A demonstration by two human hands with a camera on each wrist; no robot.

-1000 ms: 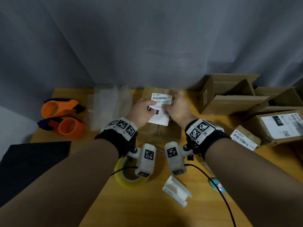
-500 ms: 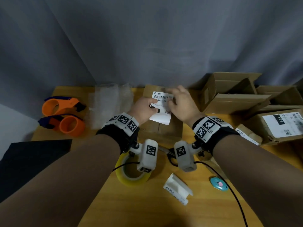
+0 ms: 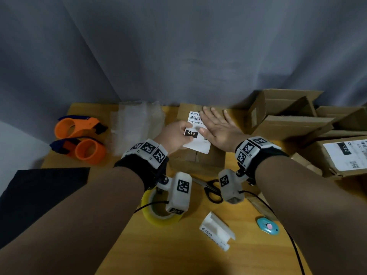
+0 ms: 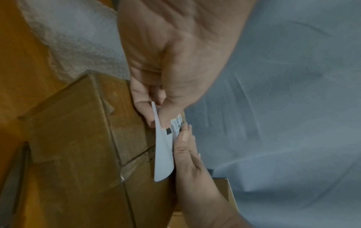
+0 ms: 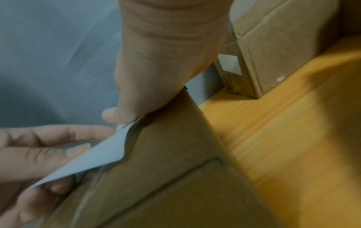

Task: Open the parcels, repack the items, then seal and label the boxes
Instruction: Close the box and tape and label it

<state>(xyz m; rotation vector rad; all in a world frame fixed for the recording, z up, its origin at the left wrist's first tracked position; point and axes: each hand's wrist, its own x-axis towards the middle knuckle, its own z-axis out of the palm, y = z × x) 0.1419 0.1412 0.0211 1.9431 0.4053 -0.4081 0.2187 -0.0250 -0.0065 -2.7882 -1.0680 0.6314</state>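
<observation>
Start at your left: your left hand (image 3: 174, 136) pinches the near-left edge of the white paper shipping label printed with a barcode and a black "010" block (image 3: 195, 133), thumb on top and fingers curled beneath, as the left wrist view shows. That label lies on the top face of the closed brown cardboard box (image 3: 198, 159) standing at the middle back of the yellow wooden table (image 3: 139, 245), directly ahead of both wrists. Its long axis runs away from you toward the grey curtain (image 3: 178, 46), barcode end far, plain end near. The far part lies on the cardboard, but the near-left portion is lifted off it and curves up in your pinch. To the right, your right hand (image 3: 218, 128) is spread flat with straight fingers, pressing down on the label's right half, fingertips pointing to the far edge of the box. So the piece not yet stuck is toward you and to the left of that flat palm, and the pressing hand is the nearer one to it. As I judge it, your next stroke should draw the right palm back along the long axis toward you while the left lowers its edge gradually; let go too early and a crease or bubble seems likely.
</observation>
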